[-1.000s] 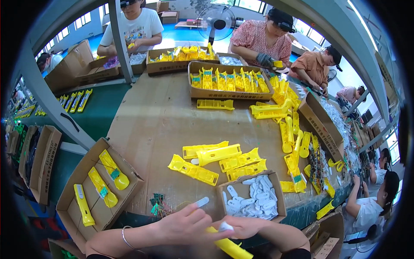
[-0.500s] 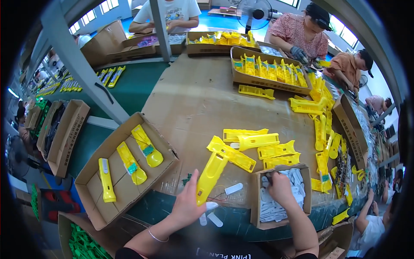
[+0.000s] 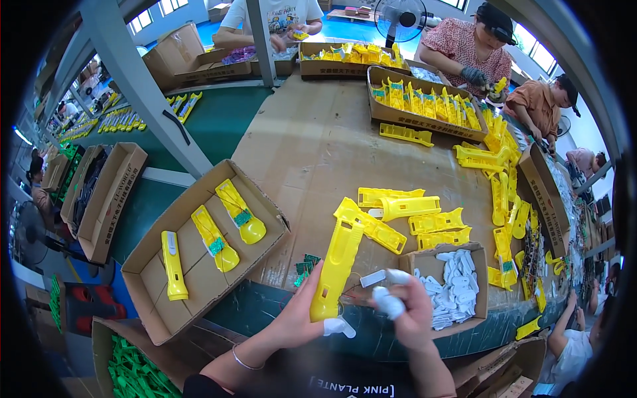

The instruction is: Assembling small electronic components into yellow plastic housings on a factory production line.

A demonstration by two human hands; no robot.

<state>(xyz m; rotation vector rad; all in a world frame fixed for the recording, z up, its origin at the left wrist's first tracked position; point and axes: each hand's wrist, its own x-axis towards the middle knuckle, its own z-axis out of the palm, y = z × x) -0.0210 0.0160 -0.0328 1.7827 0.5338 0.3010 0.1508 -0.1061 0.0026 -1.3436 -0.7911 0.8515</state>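
Note:
My left hand is closed round a yellow plastic flashlight shell, held upright and tilted over the table edge. Its thumb wears a white finger cover. My right hand, with white-covered fingertips, is curled to the right of the shell, slightly blurred; what it pinches cannot be made out. Beside it stands a small cardboard box of white plastic slips. One white slip lies on the table between my hands. Green circuit boards lie behind my left hand.
Several yellow shells lie just beyond my hands. At left, a cardboard box holds three yellow pieces, two with green boards. More shells and wired parts pile up at right. A full carton stands farther back; people work around the table.
My right hand has come out of the box of white slips and moved left toward the shell. My left hand still holds the shell. The whole view has shifted slightly.

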